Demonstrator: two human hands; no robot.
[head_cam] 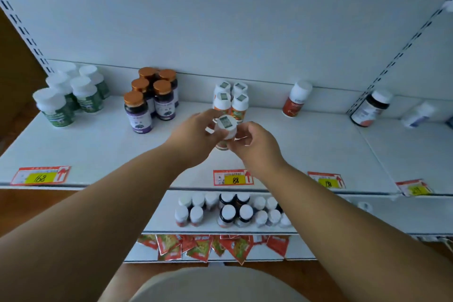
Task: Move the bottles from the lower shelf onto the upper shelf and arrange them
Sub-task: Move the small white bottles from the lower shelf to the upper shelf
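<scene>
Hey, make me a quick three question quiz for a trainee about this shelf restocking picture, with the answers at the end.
1. True or false: both hands grip the white-capped bottle.
2. How many orange-capped bottles stand on the upper shelf?
A) three B) five C) seven
3. Fill in: the yellow price tag below the hands reads ___.

Key:
1. True: the left hand and right hand both grip it.
2. B.
3. 88.

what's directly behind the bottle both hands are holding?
Four matching white-capped, orange-labelled bottles stand in a two-by-two block behind the held bottle. The left hand and the bottle cover their bases.
</scene>
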